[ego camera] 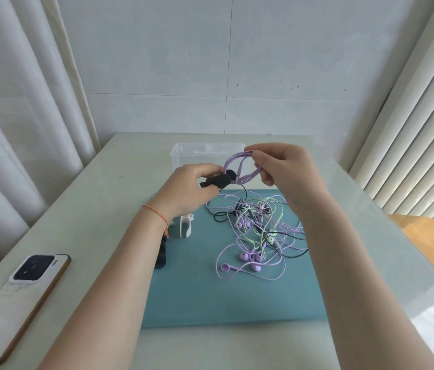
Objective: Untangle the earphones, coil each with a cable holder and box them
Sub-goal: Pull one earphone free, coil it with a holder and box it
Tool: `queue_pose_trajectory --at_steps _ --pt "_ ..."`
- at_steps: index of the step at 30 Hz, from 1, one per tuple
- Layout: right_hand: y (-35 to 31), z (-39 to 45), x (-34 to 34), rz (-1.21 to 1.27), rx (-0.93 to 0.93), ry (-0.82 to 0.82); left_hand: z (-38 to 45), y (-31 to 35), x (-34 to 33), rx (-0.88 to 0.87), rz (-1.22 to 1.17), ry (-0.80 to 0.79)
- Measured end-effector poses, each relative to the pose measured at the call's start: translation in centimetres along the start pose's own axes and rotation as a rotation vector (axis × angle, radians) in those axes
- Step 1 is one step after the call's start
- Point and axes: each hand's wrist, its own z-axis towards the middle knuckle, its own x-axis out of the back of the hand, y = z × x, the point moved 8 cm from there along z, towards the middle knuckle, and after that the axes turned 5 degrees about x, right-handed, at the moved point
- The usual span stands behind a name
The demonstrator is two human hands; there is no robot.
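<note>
Two bare forearms enter from the lower edge of the frame, no sleeves visible; left hand point(186, 189) and right hand point(281, 166) wear no rings or gloves; left wrist carries a thin orange-red cord bracelet point(157, 215), apparently knotted with short multicoloured ends.

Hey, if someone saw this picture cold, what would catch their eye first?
Most likely the two hands raised mid-frame: the right hand pinches a coiled purple earphone cable while the left hand holds a black cable holder against it. Next, the tangle of purple, green and black earphones on the teal mat just below. Behind the hands stands a clear plastic box, and a phone lies face down at the table's left edge.
</note>
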Motion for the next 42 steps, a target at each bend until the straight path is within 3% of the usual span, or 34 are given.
queue_pose_trajectory --at_steps 11,30,36,39,42 --pt "-3.5 -0.7 -0.5 -0.289 0.209 0.014 0.1 -0.4 0.3 0.023 -0.006 -0.007" --pt "-2.6 -0.6 -1.5 -0.417 0.175 -0.144 0.3 0.0 -0.5 -0.026 -0.04 -0.052" --pt "-1.3 -0.5 -0.8 -0.208 0.061 -0.139 -0.3 0.2 -1.8 0.06 -0.573 -0.251" --pt "-0.2 -0.3 -0.9 -0.051 -0.009 -0.152 -0.7 1.2 -2.6 0.008 -0.677 -0.375" --pt "0.8 -0.2 -1.5 0.071 -0.065 -0.176 -0.2 1.2 -2.4 0.06 -0.637 -0.237"
